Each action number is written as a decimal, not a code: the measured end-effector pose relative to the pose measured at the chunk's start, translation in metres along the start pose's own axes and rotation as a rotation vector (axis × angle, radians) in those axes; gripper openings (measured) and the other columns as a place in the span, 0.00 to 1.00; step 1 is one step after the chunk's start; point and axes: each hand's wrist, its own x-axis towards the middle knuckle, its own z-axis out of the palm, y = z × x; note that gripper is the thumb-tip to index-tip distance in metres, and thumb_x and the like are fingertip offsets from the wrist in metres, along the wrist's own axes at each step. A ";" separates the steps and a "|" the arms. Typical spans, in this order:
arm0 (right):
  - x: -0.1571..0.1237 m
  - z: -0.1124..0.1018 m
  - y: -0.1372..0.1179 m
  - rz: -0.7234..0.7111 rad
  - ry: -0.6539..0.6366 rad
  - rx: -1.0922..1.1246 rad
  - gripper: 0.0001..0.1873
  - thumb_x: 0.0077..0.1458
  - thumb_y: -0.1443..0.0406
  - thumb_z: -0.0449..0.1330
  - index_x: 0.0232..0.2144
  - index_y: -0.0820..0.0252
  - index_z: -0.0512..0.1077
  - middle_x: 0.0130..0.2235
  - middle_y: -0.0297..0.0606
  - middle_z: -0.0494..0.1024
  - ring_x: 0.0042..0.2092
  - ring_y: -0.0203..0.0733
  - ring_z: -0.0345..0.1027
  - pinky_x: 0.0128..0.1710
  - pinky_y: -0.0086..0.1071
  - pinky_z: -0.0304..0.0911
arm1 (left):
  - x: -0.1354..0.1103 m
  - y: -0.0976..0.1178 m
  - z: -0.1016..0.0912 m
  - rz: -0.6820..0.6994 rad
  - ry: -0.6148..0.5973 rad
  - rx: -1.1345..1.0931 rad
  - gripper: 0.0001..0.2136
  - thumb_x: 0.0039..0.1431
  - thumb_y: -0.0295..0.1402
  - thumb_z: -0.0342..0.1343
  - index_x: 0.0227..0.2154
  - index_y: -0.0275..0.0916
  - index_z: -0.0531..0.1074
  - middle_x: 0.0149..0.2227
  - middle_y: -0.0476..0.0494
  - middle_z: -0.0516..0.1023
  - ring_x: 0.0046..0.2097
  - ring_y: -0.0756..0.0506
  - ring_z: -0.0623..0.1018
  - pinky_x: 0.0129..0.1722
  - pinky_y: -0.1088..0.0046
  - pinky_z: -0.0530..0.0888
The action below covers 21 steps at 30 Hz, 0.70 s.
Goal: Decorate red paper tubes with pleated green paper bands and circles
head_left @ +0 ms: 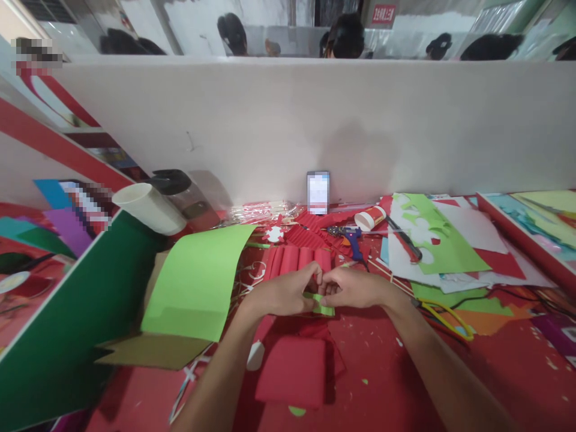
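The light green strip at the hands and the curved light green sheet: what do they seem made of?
Strip: probably matte paper; it looks thin, without shine, but little shows. Curved sheet: matte paper or thin card; one smooth bend, no gloss.

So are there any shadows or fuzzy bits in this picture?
Head view: a soft shadow on the wall, above and right of the phone; head view: blocky squares over the phone's screen; head view: left hand, right hand and far heads look slightly blurry.

Forearms (220, 366) and hands (353, 288) appear bare, though blurred.
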 end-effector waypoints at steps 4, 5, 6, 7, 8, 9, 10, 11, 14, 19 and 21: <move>0.000 -0.001 0.001 -0.013 -0.001 0.000 0.07 0.52 0.65 0.60 0.33 0.63 0.72 0.31 0.36 0.76 0.32 0.37 0.69 0.29 0.26 0.60 | -0.003 -0.003 -0.002 -0.015 -0.013 -0.002 0.11 0.53 0.32 0.53 0.40 0.42 0.60 0.34 0.52 0.70 0.30 0.50 0.67 0.29 0.75 0.61; 0.000 -0.001 0.001 -0.017 -0.001 0.009 0.07 0.52 0.64 0.61 0.33 0.63 0.72 0.32 0.36 0.76 0.32 0.37 0.69 0.30 0.26 0.60 | -0.004 -0.003 -0.002 -0.017 -0.020 -0.010 0.11 0.54 0.32 0.52 0.40 0.42 0.60 0.34 0.52 0.70 0.30 0.50 0.67 0.29 0.75 0.62; 0.000 -0.001 0.001 -0.018 -0.002 0.023 0.07 0.52 0.64 0.61 0.34 0.63 0.72 0.32 0.36 0.77 0.33 0.37 0.69 0.30 0.26 0.60 | -0.004 -0.004 -0.003 -0.018 -0.023 -0.018 0.11 0.54 0.33 0.52 0.40 0.42 0.60 0.35 0.51 0.70 0.30 0.50 0.67 0.29 0.75 0.62; -0.001 -0.001 0.001 -0.019 -0.001 0.038 0.08 0.52 0.64 0.61 0.34 0.63 0.73 0.33 0.37 0.77 0.33 0.38 0.70 0.31 0.26 0.61 | -0.005 -0.004 -0.003 -0.015 -0.025 -0.025 0.11 0.54 0.32 0.52 0.40 0.42 0.60 0.35 0.51 0.70 0.31 0.49 0.67 0.29 0.75 0.62; -0.001 -0.001 0.000 -0.021 -0.002 0.051 0.08 0.52 0.64 0.61 0.35 0.63 0.73 0.34 0.37 0.77 0.34 0.38 0.70 0.31 0.26 0.61 | -0.005 -0.004 -0.003 -0.011 -0.025 -0.031 0.11 0.54 0.32 0.52 0.40 0.42 0.60 0.35 0.51 0.71 0.32 0.49 0.68 0.30 0.75 0.63; -0.002 -0.001 0.000 -0.023 -0.003 0.060 0.09 0.52 0.64 0.62 0.36 0.63 0.73 0.34 0.37 0.77 0.34 0.38 0.70 0.32 0.26 0.62 | -0.005 -0.005 -0.003 -0.006 -0.023 -0.034 0.10 0.54 0.32 0.52 0.40 0.42 0.60 0.36 0.50 0.71 0.32 0.49 0.68 0.30 0.75 0.63; -0.003 -0.001 0.000 -0.026 -0.001 0.060 0.09 0.52 0.64 0.62 0.37 0.62 0.73 0.34 0.37 0.78 0.35 0.39 0.71 0.33 0.27 0.62 | -0.004 -0.004 -0.003 -0.005 -0.021 -0.033 0.10 0.54 0.32 0.52 0.39 0.41 0.60 0.36 0.50 0.71 0.33 0.49 0.69 0.30 0.75 0.63; -0.004 -0.001 0.000 -0.029 0.007 0.048 0.09 0.52 0.63 0.62 0.37 0.62 0.74 0.34 0.37 0.78 0.35 0.39 0.71 0.33 0.27 0.62 | -0.004 -0.004 -0.003 -0.008 -0.021 -0.026 0.10 0.55 0.32 0.52 0.40 0.41 0.60 0.36 0.50 0.71 0.33 0.49 0.69 0.30 0.75 0.63; -0.005 0.000 0.000 -0.038 0.064 -0.037 0.08 0.53 0.63 0.61 0.35 0.62 0.75 0.33 0.36 0.77 0.34 0.39 0.69 0.32 0.27 0.61 | -0.005 -0.003 -0.003 -0.042 0.003 0.024 0.10 0.55 0.34 0.52 0.40 0.42 0.60 0.35 0.51 0.71 0.32 0.49 0.69 0.28 0.75 0.62; -0.005 0.002 0.001 -0.036 0.070 -0.042 0.07 0.54 0.63 0.61 0.33 0.62 0.75 0.31 0.35 0.77 0.32 0.38 0.67 0.30 0.27 0.59 | -0.006 0.001 -0.002 -0.100 0.053 0.100 0.10 0.56 0.37 0.53 0.39 0.42 0.62 0.36 0.50 0.72 0.33 0.48 0.70 0.28 0.75 0.62; -0.003 0.003 0.002 -0.028 0.070 -0.006 0.07 0.54 0.63 0.61 0.34 0.62 0.75 0.31 0.35 0.77 0.32 0.38 0.68 0.30 0.27 0.59 | -0.007 0.001 0.000 -0.116 0.065 0.124 0.11 0.56 0.37 0.53 0.40 0.42 0.62 0.36 0.50 0.73 0.33 0.47 0.71 0.28 0.75 0.62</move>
